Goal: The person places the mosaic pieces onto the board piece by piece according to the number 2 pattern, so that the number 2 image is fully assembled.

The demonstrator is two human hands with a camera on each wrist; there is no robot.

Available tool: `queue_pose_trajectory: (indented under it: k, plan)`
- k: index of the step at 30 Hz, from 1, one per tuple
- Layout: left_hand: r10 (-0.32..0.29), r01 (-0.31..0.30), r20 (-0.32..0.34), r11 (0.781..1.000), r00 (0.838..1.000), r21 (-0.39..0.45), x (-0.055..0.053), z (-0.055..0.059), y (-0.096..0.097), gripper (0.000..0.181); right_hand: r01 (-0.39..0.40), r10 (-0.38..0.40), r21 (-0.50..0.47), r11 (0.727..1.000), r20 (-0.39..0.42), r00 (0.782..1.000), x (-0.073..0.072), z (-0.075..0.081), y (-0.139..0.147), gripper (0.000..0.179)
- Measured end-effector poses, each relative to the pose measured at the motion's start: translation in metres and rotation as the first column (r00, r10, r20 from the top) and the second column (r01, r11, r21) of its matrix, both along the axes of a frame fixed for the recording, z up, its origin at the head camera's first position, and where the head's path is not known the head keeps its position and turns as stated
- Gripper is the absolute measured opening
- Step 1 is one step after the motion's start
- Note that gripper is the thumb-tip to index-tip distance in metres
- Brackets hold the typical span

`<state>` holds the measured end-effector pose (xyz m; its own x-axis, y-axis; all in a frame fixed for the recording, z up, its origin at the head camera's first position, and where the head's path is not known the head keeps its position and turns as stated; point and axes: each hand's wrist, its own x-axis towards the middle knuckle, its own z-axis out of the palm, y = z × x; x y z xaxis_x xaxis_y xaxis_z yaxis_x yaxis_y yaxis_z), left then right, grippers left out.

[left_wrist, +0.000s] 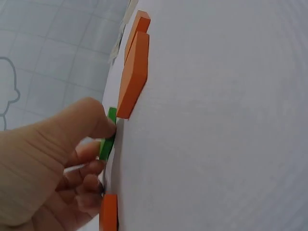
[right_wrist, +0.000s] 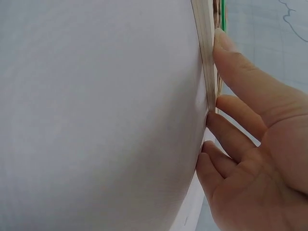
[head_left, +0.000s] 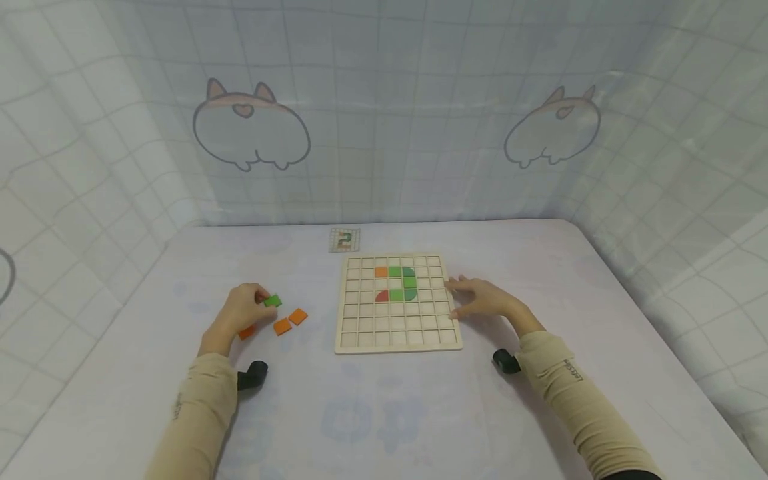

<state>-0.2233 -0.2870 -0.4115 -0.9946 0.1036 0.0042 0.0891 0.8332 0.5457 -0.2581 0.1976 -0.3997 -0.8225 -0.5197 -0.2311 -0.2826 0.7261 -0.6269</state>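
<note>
My left hand [head_left: 245, 310] pinches a flat green square tile [head_left: 273, 301] between thumb and fingers, low over the table. In the left wrist view the green tile [left_wrist: 109, 139] stands tilted on edge by the thumb. Two orange tiles [head_left: 298, 317] lie just right of that hand, and another orange tile [head_left: 247, 332] is partly hidden beneath it. My right hand [head_left: 483, 297] touches the right edge of a wooden grid board [head_left: 399, 337], its fingers spread and fairly straight. In the board's upper cells sit several orange, green and red tiles, some with a rounded corner.
A small pattern card [head_left: 345, 240] lies behind the board's upper left corner, showing a coloured figure on a grid. A pale cloth covers the table [head_left: 372, 413], and grid-patterned curtains [head_left: 402, 133] rise along its back and sides.
</note>
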Motion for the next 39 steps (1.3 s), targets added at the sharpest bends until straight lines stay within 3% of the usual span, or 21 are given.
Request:
queue_pose_trajectory:
  k: [4, 10, 15, 22, 30, 39]
  plan:
    - [0.003, 0.000, -0.047, 0.998, 0.999, 0.065, 0.000, -0.001, 0.005, 0.031, -0.001, 0.001, 0.009, 1.000, -0.002, 1.000, 0.000, 0.000, -0.001, 0.077]
    - [-0.033, 0.046, -0.086, 0.988, 0.996, 0.150, 0.000, 0.007, 0.025, 0.028, -0.014, 0.014, 0.004, 1.000, -0.012, 1.000, -0.001, -0.001, 0.001, 0.076]
    - [-0.076, 0.095, -0.113, 0.981, 0.991, 0.172, -0.003, 0.014, 0.056, 0.026, -0.014, 0.014, -0.004, 1.000, -0.005, 1.000, -0.001, 0.000, 0.001, 0.076]
    - [-0.208, 0.242, -0.171, 0.946, 0.963, 0.216, -0.009, 0.019, 0.107, 0.023, -0.012, 0.012, -0.004, 1.000, -0.007, 1.000, -0.001, 0.001, 0.002, 0.075]
    - [-0.287, 0.296, -0.072, 0.934, 0.955, 0.199, -0.019, 0.013, 0.149, 0.028, 0.007, -0.007, -0.003, 1.000, 0.010, 1.000, -0.001, -0.001, 0.001, 0.076]
    - [-0.335, 0.327, 0.029, 0.933, 0.942, 0.152, -0.026, 0.003, 0.173, 0.029, 0.005, -0.005, -0.004, 1.000, 0.010, 1.000, -0.001, -0.001, 0.001, 0.077]
